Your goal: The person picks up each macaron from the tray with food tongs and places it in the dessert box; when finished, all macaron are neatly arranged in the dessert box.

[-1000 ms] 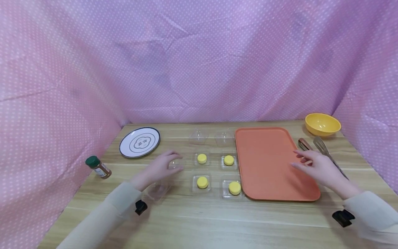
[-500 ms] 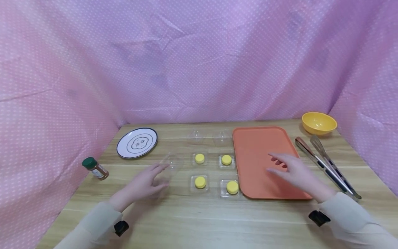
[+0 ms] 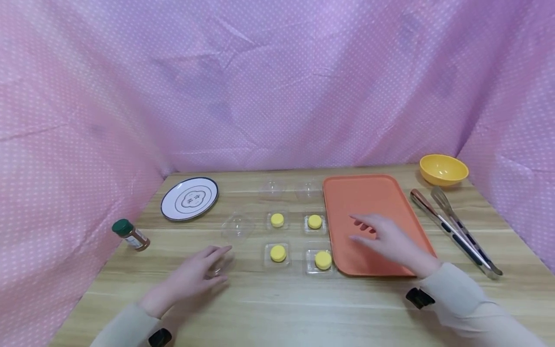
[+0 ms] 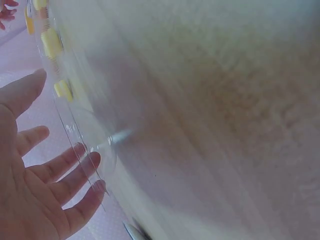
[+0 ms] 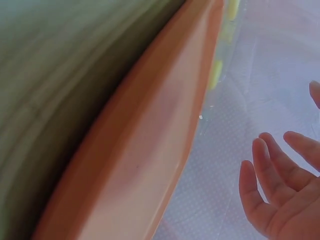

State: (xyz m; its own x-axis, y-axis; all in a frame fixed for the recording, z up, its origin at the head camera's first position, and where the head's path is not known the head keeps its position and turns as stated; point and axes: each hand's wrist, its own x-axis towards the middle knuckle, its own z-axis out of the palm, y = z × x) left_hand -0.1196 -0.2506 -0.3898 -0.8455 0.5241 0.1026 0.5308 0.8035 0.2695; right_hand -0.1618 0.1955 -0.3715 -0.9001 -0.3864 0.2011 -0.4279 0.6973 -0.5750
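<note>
My left hand point(image 3: 184, 279) is held with loosely spread fingers beside a clear plastic lid point(image 3: 220, 266) that it partly hides. In the left wrist view its fingers point(image 4: 75, 177) overlap the clear plastic; whether they touch it I cannot tell. Another clear domed lid point(image 3: 237, 226) lies just beyond. Several yellow macarons sit in clear square trays mid-table, among them a front-left macaron point(image 3: 278, 253) and a front-right macaron point(image 3: 323, 260). Over the orange tray point(image 3: 360, 193) my right hand point(image 3: 388, 241) hovers, fingers relaxed and holding nothing; the right wrist view shows its fingers point(image 5: 267, 170) apart.
Two clear lids point(image 3: 273, 189) stand at the back. A white plate point(image 3: 173, 205) and a green-capped spice jar point(image 3: 132, 235) are on the left. Right of the tray lie tongs point(image 3: 451, 233) and a slotted metal utensil point(image 3: 446, 202), with a yellow bowl point(image 3: 443, 169) behind.
My left hand has drawn back left and toward me, uncovering the farther lid. My right hand has swung left from the utensils to over the tray. The view has shifted slightly.
</note>
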